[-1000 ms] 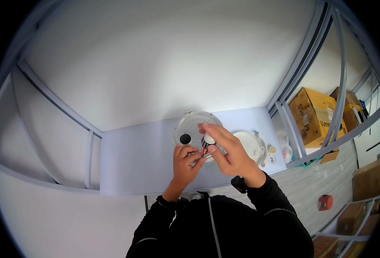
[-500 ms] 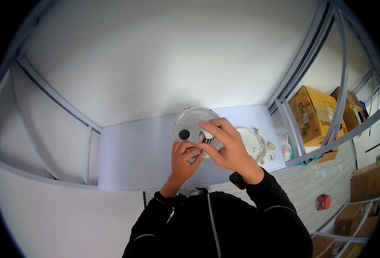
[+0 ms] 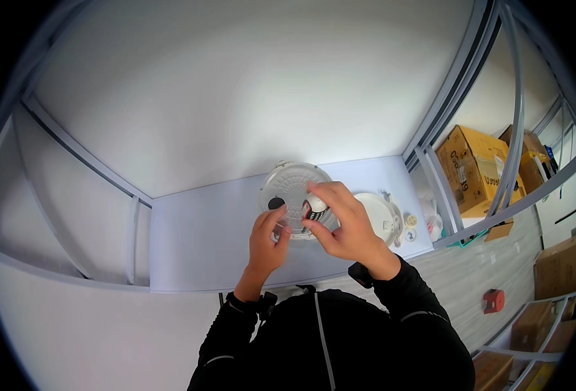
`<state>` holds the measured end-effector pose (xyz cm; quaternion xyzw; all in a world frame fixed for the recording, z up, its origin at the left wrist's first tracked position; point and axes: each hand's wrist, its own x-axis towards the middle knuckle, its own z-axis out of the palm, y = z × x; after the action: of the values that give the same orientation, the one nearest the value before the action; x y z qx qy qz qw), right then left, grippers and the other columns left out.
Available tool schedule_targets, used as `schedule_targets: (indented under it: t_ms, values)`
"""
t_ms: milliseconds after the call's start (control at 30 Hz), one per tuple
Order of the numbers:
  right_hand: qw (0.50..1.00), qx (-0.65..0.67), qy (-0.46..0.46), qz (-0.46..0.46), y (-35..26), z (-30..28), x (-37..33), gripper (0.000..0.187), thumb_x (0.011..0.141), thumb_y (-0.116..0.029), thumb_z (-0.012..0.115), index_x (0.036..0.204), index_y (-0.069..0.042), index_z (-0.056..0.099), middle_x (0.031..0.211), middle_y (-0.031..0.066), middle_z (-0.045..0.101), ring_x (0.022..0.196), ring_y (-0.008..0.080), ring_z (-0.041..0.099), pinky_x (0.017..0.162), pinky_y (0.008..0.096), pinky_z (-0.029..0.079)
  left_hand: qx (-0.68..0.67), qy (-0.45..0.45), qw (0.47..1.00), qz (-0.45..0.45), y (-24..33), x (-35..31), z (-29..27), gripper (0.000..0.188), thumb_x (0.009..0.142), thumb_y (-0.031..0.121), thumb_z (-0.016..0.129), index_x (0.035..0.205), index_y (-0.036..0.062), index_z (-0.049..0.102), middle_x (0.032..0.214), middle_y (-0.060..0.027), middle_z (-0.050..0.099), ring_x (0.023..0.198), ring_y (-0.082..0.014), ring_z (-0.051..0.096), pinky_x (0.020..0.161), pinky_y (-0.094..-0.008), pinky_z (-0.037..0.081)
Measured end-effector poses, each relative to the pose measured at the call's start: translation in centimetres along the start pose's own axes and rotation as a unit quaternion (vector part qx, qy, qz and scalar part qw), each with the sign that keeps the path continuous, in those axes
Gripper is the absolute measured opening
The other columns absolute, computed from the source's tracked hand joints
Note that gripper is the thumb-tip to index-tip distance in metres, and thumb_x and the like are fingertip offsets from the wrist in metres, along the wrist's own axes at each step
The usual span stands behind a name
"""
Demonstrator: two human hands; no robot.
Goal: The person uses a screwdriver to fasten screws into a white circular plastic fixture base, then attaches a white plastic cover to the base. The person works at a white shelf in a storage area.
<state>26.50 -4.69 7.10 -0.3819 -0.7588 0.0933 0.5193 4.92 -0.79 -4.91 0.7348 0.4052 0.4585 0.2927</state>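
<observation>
My right hand point(image 3: 352, 229) grips a small white bottle point(image 3: 315, 206) with a red and black label, thumb below it and fingers over its top. Beneath the bottle sits a round, pale plastic piece with a ribbed face point(image 3: 298, 173), resting on the table. A black round disc point(image 3: 275, 203) shows on the left part of that ribbed face. My left hand point(image 3: 266, 245) is open beside the disc, thumb and fingers apart with nothing held. Its fingertips come close to the disc; whether they touch it I cannot tell.
A white round part point(image 3: 373, 206) lies right of the ribbed piece, partly behind my right hand. Two small round items point(image 3: 410, 220) sit near the right end of the pale table point(image 3: 200, 244). Grey frame posts point(image 3: 439, 195) flank it, with cardboard boxes point(image 3: 475, 171) beyond.
My left hand has come away from the bottle, moving slightly left and down, and its fingers have spread. My right hand still holds the bottle in almost the same place.
</observation>
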Motion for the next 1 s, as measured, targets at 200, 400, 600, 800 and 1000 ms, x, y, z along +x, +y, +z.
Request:
schedule_targets:
  t_ms: [200,400,600,800,1000]
  values:
    - [0.997,-0.005,0.069,-0.046,0.1,-0.5,0.2,0.063,0.084,-0.008,0.087,0.142,-0.002,0.063,0.124,0.0200,0.068,0.102,0.0372,0.071,0.085,0.0383,0.059,0.009,0.001,1.000,-0.013,0.2,1.2,-0.7,0.039,0.091,-0.001,0.073,0.130,0.0039,0.071,0.124,-0.0147,0.071,0.105,-0.0318,0.073,0.090,-0.0396,0.059]
    - [0.990,-0.007,0.132,-0.058,0.9,-1.3,-0.1,0.061,0.083,-0.006,0.088,0.138,0.002,0.063,0.126,0.0234,0.068,0.109,0.0385,0.069,0.093,0.0426,0.057,0.192,0.063,0.978,0.045,0.7,2.2,-0.9,0.025,0.081,0.006,0.083,0.105,0.0059,0.078,0.110,-0.0120,0.071,0.105,-0.0348,0.067,0.092,-0.0439,0.055]
    - [0.987,-0.002,0.153,-0.039,1.5,-1.6,-0.7,0.062,0.082,-0.006,0.089,0.137,0.003,0.062,0.125,0.0238,0.068,0.110,0.0379,0.069,0.095,0.0432,0.056,0.201,0.034,0.978,-0.046,-0.1,2.2,-0.9,0.012,0.081,0.011,0.084,0.091,0.0059,0.079,0.106,-0.0111,0.070,0.103,-0.0339,0.065,0.092,-0.0444,0.053]
    - [0.984,-0.008,0.168,-0.055,2.1,-1.8,-1.1,0.066,0.084,-0.006,0.088,0.142,0.003,0.058,0.125,0.0241,0.067,0.111,0.0367,0.068,0.095,0.0436,0.056,0.214,0.006,0.976,-0.030,0.5,2.8,-1.0,0.012,0.089,0.011,0.081,0.097,0.0036,0.077,0.105,-0.0124,0.072,0.100,-0.0333,0.067,0.090,-0.0427,0.054]
    - [0.966,0.108,0.234,0.001,2.6,-1.0,-2.0,0.075,0.092,-0.005,0.084,0.154,0.004,0.043,0.133,0.0219,0.059,0.116,0.0295,0.064,0.099,0.0414,0.053,-0.033,0.013,0.997,-0.067,1.6,2.6,-0.6,0.010,0.099,0.008,0.074,0.109,0.0040,0.074,0.100,-0.0113,0.078,0.086,-0.0262,0.074,0.076,-0.0359,0.059]
